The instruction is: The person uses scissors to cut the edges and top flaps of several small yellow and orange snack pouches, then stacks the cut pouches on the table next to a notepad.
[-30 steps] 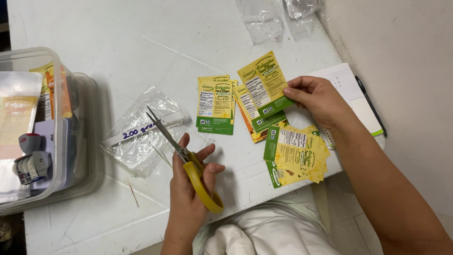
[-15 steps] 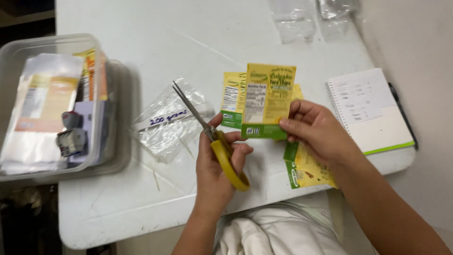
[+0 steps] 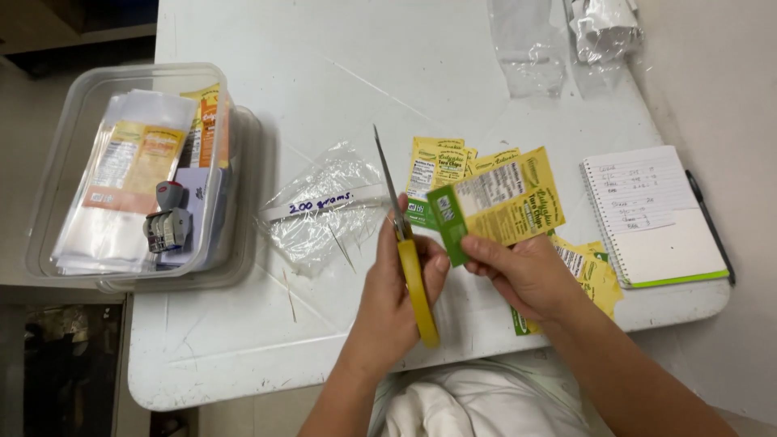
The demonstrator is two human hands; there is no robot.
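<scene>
the left hand [image 3: 392,299] grips yellow-handled steel scissors [image 3: 402,235], blades shut and pointing up. the right hand's [image 3: 526,275] fingers pinch a yellow-and-green printed paper label [image 3: 498,206] beside the blades, uncut so far; more labels [image 3: 437,166] lie on the white tabletop [image 3: 324,73].

A small packing workspace: white folding table [image 3: 243,356], label bin [image 3: 73,162], notebook [image 3: 655,218].

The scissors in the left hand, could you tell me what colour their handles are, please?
Yellow; the scissors show best in the head view.
</scene>
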